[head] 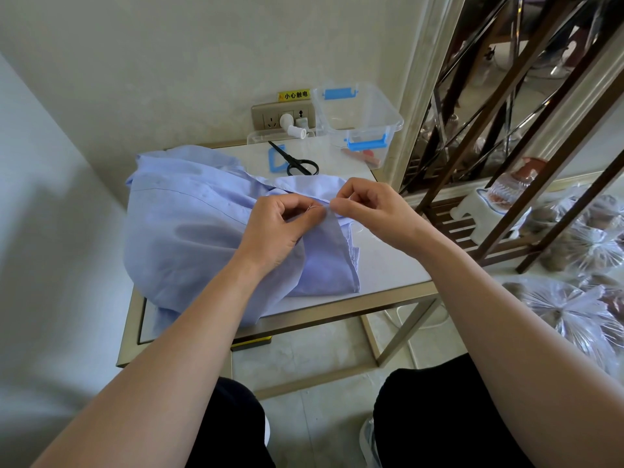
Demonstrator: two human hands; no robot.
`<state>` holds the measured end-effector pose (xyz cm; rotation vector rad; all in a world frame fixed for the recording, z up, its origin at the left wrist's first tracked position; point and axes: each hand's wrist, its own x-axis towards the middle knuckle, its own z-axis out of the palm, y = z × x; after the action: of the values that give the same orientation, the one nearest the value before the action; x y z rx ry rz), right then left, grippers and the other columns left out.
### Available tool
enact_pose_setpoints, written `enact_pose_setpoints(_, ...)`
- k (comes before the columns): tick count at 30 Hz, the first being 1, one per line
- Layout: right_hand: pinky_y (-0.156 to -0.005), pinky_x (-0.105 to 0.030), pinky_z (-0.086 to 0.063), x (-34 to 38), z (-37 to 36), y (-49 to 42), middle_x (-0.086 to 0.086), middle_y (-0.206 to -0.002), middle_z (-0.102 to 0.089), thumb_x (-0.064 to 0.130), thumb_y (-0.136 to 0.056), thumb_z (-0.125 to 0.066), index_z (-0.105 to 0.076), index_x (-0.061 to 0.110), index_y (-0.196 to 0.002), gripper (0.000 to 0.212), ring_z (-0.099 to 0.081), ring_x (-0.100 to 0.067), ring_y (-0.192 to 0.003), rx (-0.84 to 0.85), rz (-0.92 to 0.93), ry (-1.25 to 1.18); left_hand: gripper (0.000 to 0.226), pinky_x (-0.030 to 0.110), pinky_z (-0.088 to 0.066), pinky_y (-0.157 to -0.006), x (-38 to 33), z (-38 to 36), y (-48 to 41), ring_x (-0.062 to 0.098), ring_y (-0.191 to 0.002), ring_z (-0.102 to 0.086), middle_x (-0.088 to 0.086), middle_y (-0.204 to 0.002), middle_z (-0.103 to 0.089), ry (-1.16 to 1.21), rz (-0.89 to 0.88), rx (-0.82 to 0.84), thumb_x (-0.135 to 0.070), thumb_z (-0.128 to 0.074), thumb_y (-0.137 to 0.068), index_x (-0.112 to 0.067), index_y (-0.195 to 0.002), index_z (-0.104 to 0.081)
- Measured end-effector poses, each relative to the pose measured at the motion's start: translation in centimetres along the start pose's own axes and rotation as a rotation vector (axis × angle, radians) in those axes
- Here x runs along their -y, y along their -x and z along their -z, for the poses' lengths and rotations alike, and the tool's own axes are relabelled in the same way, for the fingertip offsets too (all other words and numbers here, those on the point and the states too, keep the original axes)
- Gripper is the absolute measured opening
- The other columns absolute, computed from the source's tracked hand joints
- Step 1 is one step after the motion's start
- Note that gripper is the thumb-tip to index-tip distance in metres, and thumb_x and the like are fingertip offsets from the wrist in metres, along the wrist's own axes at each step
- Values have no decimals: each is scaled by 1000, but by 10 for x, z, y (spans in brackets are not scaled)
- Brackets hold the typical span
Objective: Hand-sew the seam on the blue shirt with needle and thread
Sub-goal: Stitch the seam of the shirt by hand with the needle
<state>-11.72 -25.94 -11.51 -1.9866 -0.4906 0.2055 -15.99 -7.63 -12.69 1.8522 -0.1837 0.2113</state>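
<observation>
Pinching blue shirt seam, left hand, right hand

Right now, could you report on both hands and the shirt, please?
Left hand pinches light-blue fabric shirt at seam, thin metal needle there. Right hand pinches same seam. Black scissors lie behind, apart.

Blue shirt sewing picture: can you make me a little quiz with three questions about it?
1. True or false: the scissors lie on top of the blue shirt.
2. What colour are the clips on the clear box? A red, B blue, C green.
3. The left hand and right hand both touch what?
Key: 1 false, they lie on the table behind it; 2 B; 3 the blue shirt.
</observation>
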Motion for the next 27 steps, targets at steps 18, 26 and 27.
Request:
enact_pose_setpoints(18, -68, -22, -38, -4, -5, -2, 8, -72, -53, 26, -88, -60, -59, 14, -81, 14, -43, -10, -68, 126, -20, -229, 16, 7, -43, -79, -4, 0, 2, -9, -81, -63, -21, -77, -71, 62, 35, 98, -4, -59, -95, -15, -91, -71)
enact_pose_setpoints(26, -67, -23, -38, -2, -10, -4, 9, -68, -51, 24, -82, -52, -57, 15, -79, 10, -42, -10, -65, 111, -49, -293, 11, 8, -43, -74, -3, 0, 0, -6, -73, -61, -17, -71, -69, 94, 71, 66, -8, -63, -93, -13, -87, -71)
enact_pose_setpoints(27, -67, -23, -38, -2, -11, -4, 8, -69, -51, 23, -81, -52, -56, 15, -81, 9, -42, -10, -64, 109, -52, -294, 12, 8, -43, -73, -3, -1, 0, -7, -72, -61, -17, -71, -69, 101, 79, 65, -7, -63, -93, -14, -86, -70)
